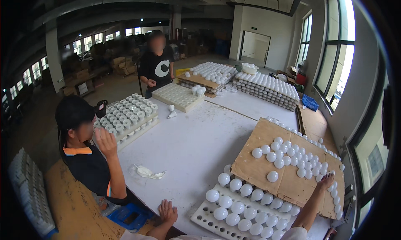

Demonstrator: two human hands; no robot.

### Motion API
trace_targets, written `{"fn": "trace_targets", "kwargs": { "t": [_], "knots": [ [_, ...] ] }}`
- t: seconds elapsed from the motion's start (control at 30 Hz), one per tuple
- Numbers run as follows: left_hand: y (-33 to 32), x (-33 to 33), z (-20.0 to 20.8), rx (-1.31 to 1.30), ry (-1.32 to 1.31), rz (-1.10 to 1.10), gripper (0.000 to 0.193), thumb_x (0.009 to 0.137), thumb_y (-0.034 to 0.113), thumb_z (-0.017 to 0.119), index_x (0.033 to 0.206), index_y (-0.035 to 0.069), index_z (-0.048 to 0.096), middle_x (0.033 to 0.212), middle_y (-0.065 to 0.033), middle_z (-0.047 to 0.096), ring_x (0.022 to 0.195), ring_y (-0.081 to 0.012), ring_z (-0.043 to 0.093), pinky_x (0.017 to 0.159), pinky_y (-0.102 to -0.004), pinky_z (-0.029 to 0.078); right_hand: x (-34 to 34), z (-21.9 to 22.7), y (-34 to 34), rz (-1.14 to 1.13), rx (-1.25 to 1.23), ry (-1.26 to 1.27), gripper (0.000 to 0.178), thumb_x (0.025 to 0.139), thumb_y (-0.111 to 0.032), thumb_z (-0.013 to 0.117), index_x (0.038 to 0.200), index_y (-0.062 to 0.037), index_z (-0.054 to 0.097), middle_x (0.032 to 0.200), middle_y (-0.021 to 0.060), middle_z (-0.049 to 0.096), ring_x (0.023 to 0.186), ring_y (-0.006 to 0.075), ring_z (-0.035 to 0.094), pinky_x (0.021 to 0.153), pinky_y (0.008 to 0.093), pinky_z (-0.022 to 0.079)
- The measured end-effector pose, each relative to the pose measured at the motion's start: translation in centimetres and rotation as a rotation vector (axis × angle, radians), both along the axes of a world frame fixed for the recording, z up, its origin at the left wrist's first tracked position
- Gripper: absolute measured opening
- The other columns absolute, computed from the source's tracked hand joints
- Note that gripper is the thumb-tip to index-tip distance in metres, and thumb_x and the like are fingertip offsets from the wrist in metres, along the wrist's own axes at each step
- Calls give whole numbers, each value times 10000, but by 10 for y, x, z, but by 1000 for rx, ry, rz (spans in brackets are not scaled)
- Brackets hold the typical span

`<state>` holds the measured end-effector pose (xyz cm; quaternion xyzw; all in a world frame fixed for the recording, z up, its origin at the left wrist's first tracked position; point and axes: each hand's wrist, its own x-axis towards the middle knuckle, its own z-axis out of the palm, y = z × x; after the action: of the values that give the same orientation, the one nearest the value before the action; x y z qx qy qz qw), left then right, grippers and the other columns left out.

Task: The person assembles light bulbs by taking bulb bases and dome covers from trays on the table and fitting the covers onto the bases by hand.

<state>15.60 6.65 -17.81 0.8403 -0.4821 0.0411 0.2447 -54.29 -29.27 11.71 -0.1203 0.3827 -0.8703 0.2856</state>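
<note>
My left hand [168, 211] rests on the near edge of the white table [188, 156], holding nothing, its fingers apart. Over at the right, my right hand [327, 180] reaches across a cardboard sheet [255, 164], its fingers curled against a white bulb globe [333, 172] that they partly hide. Many loose white globes [286, 160] lie on the sheet, to the left of and around that hand. Below the sheet's near edge, a white foam tray [203, 210] with round holes holds rows of globes [237, 207], between my two arms.
One co-worker [85, 156] sits at the left beside stacked trays of bulb parts [125, 114], a hand raised. Another [158, 68] stands behind a foam tray [175, 95]. A crumpled white cloth [149, 172] lies on the table. Globe stacks [267, 91] occupy the far side.
</note>
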Motion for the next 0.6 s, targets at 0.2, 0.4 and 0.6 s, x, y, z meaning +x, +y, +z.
{"fn": "trace_targets", "kwargs": {
  "t": [0.2,0.4,0.6],
  "knots": [
    [8,9,21,8,-75,19,522,816,285,596,1245,4,499,1382,-240,413,1334,-378,308,1072,-522,230,146,-49,75,739,65,-81,521,855,-504,601,1227,-141,564,1041,39,623,856,180,625,688,290,540],
    [-32,-21,10,22,26,-151,523,815,275,592,1249,2,494,1385,-244,407,1332,-389,310,1067,-534,228,52,-50,-41,309,-23,-196,386,892,-118,529,1271,-52,493,931,34,584,782,97,569,628,221,509],
    [-13,-5,30,80,-18,-1,507,845,236,577,1275,-6,463,1409,-241,375,1350,-381,288,1070,-530,231,274,-40,1,559,202,1240,371,839,-180,653,1186,-64,584,1023,105,625,876,214,606,747,324,512]
  ]
}}
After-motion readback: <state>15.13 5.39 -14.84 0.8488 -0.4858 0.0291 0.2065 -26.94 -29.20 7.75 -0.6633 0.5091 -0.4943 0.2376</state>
